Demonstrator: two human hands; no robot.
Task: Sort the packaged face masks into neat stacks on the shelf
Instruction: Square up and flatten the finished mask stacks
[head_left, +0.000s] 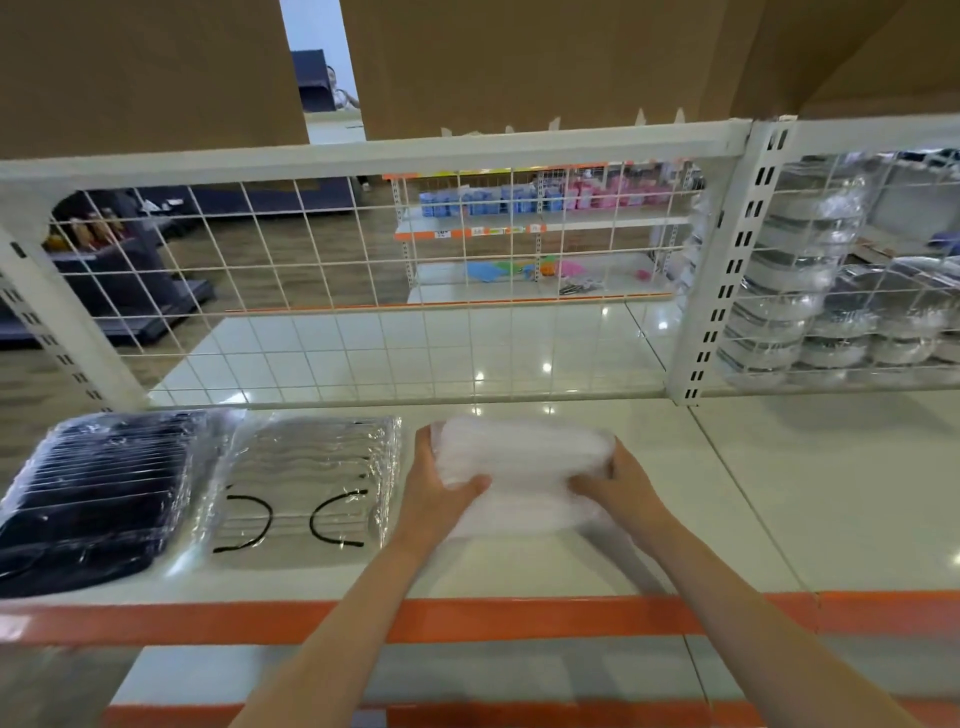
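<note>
Far left on the white shelf (727, 493) I see a stack of black face masks (98, 493) in clear wrap, and just beside it a stack of grey masks with black ear loops (306, 483), both lying flat behind the orange shelf edge (519, 618). Next comes the bundle I am working with: a stack of white face masks (519, 467) in glossy plastic, sitting near the wire grid back panel (363, 286), just right of the grey stack. My left hand (441, 483) grips its left end, thumb curled over the top; my right hand (618, 483) clasps the right end the same way. I judge these packs light and soft, with slick film that will let the layers slide and fan out, so I would keep hold at both short ends and squeeze inward, pressing down to square the edges. The bundle's outline is blurred, so I cannot tell whether it rests fully on the shelf. Further right, beyond the upright post (727, 260), stacked wrapped bowls (810, 291) fill the neighbouring bay.
</note>
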